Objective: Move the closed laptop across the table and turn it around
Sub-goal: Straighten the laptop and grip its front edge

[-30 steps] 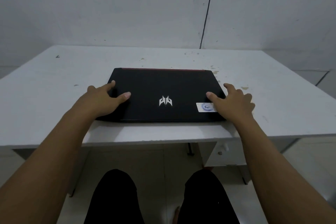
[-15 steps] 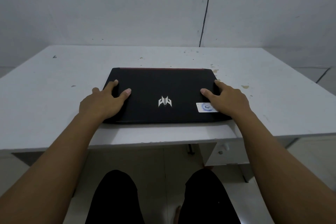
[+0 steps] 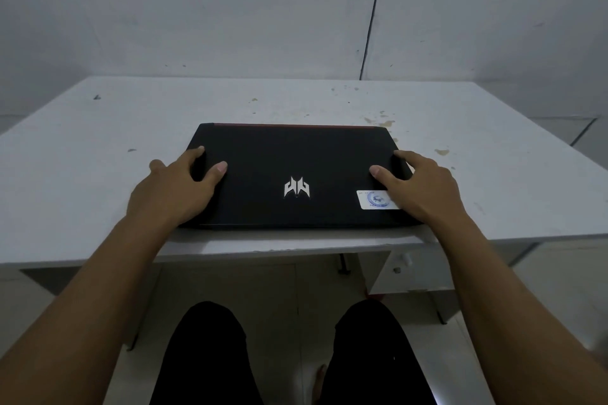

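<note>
Laptop (image 3: 296, 171) slid farther away, silver emblem (image 3: 296, 187), unreadable sticker (image 3: 375, 199)

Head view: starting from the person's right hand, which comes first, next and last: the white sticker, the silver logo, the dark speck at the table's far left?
1. White sticker: on the laptop lid's near right corner, partly under the right hand.
2. Silver logo: middle of the lid.
3. Dark speck: far left of the table, well past the left hand.
</note>
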`<action>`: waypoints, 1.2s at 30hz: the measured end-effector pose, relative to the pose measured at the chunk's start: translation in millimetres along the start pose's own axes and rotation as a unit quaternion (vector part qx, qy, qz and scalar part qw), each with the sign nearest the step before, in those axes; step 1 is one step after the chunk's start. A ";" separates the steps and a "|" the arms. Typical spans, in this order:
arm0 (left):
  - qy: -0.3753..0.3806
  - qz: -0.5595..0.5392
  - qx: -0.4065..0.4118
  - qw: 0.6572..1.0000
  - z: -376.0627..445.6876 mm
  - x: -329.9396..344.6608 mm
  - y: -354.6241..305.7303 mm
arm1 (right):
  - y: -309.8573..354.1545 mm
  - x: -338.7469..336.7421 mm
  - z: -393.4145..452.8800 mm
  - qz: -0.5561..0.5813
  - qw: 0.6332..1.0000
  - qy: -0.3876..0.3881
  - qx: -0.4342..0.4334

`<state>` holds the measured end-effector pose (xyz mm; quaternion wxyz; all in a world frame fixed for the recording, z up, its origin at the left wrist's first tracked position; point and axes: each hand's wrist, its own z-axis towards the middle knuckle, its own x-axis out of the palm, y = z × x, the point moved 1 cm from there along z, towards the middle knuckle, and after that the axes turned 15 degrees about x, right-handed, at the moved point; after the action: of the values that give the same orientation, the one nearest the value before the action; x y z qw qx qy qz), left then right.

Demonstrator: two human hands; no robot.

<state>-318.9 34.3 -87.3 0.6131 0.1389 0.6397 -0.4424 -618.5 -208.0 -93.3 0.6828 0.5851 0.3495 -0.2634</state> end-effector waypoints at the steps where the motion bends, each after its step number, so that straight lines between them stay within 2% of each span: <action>1: 0.000 -0.001 -0.001 1.000 -3.6 0.4 0.5 | -2.2 -0.1 -2.7 0.001 1.000 -0.001 -0.004; 19: -0.006 0.000 -0.003 1.000 -24.9 -4.5 15.1 | -3.8 3.9 -21.9 -0.021 1.000 0.001 -0.022; 28: -0.006 0.025 0.001 1.000 -32.3 -8.2 13.6 | -2.4 -0.1 -24.5 -0.034 0.997 0.054 -0.033; 31: -0.033 0.053 0.022 0.998 -41.8 -14.1 10.9 | -5.9 -0.6 -34.5 0.009 0.997 0.080 -0.008; 33: -0.043 0.014 0.039 0.998 -51.2 -17.4 11.8 | -10.6 -0.9 -45.5 0.060 0.996 0.074 -0.001; 36: -0.027 -0.106 0.089 0.990 -70.5 -22.2 23.5 | -20.8 -1.9 -64.1 0.097 0.993 0.056 -0.033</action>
<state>-343.9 107.7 -86.5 0.5650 0.1129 0.5921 -0.5634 -646.4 -148.8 -109.2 0.7033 0.6071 0.3377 -0.1511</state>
